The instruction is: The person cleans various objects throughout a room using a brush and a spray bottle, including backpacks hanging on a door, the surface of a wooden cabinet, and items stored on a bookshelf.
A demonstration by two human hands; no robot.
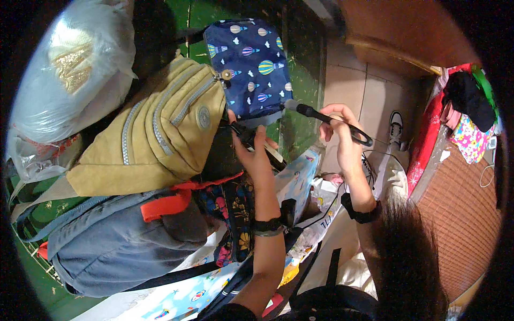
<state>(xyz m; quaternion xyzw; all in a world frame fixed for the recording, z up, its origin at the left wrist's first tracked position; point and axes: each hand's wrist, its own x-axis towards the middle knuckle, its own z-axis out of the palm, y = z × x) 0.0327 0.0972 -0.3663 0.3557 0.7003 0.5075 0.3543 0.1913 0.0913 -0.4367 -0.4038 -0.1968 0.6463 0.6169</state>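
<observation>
My right hand is closed around a slim black brush-like tool. A greyish tip points left toward a navy pouch with a hot-air-balloon print, and its other end widens into a loop. My left hand is curled around a dark object just below the pouch, its thumb and fingers apart on either side. The fingers partly hide that object, and I cannot make out its kind. Beside this hand lies a tan bag with several grey zippers.
A grey-blue backpack with a red strap lies at lower left. Plastic-wrapped bundles fill the upper left. Several bags hang or lie below my hands. At right are tiled floor, a shoe and a brown woven mat with cloths.
</observation>
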